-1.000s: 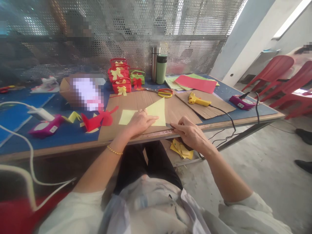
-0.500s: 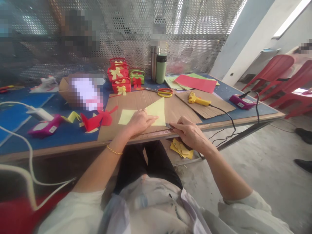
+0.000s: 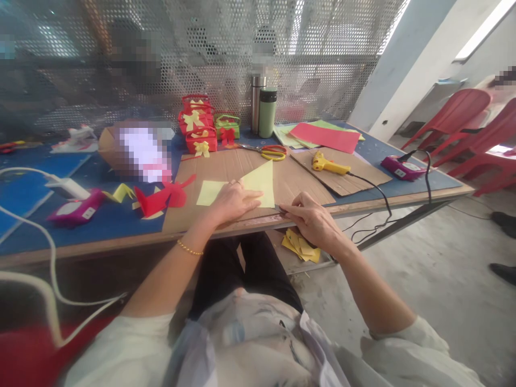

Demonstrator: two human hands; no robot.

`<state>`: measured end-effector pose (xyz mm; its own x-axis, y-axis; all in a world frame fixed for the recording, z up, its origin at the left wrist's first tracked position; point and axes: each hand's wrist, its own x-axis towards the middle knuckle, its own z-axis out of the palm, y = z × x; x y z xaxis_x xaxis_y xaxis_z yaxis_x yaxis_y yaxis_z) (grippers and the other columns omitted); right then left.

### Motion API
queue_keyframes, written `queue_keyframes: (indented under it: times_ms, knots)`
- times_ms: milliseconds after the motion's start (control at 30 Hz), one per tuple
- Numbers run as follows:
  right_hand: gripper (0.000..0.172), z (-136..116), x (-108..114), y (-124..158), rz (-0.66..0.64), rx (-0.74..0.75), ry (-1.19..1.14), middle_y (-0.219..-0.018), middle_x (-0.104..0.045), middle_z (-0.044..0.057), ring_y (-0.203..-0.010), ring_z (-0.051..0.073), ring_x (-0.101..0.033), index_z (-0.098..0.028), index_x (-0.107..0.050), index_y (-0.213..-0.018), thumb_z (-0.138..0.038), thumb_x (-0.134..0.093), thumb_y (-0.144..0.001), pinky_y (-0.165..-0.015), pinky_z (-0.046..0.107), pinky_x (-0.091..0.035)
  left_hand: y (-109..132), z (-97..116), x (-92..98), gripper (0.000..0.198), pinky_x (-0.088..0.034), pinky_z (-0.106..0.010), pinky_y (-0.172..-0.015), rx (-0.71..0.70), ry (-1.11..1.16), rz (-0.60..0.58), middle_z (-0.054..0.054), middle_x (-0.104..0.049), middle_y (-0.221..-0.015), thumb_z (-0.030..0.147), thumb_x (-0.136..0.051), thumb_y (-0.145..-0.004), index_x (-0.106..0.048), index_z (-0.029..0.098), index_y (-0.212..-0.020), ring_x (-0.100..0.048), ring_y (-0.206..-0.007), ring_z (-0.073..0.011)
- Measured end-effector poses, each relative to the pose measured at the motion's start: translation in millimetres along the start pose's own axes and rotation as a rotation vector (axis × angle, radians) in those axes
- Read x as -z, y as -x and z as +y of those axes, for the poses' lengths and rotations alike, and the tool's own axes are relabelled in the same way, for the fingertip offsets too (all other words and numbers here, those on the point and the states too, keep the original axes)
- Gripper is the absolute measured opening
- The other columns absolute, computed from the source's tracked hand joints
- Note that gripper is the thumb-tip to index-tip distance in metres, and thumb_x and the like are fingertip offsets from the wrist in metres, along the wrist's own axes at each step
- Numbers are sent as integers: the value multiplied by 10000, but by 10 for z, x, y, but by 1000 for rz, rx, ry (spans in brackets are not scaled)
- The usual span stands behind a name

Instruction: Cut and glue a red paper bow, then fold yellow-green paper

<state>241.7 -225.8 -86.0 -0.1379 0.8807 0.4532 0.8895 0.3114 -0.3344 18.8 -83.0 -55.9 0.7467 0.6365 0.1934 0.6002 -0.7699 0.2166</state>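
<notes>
A pale yellow paper (image 3: 264,180), one part angled up to a point, lies on brown cardboard (image 3: 226,163) at the table's front edge. My left hand (image 3: 235,200) rests on this paper and presses it down, fingers stretched out over it. Just right of the paper, my right hand (image 3: 310,217) is closed at the edge, index finger pointing left. Between its fingertips is a small thin dark tool (image 3: 281,209), mostly hidden; its kind I cannot make out.
Scissors (image 3: 269,152) and a yellow glue gun (image 3: 329,164) with a black cord lie behind my hands. Red paper boxes (image 3: 200,140), a green bottle (image 3: 266,114) and coloured sheets (image 3: 324,138) stand or lie farther back. Red paper pieces (image 3: 155,202) are at left, yellow scraps (image 3: 301,246) below the table.
</notes>
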Motion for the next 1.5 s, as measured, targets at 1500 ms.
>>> queue_keyframes:
  times_ms: [1500]
  knots:
    - [323, -27, -42, 5, 54, 35, -51, -969, -581, 63, -774, 163, -583, -268, -816, -1109, -212, -504, -1043, -632, 283, -406, -6, -42, -21, 380, -439, -401, -926, -26, 18, 6, -83, -566, -938, 420, -530, -1020, -739, 339, -1328, -523, -912, -251]
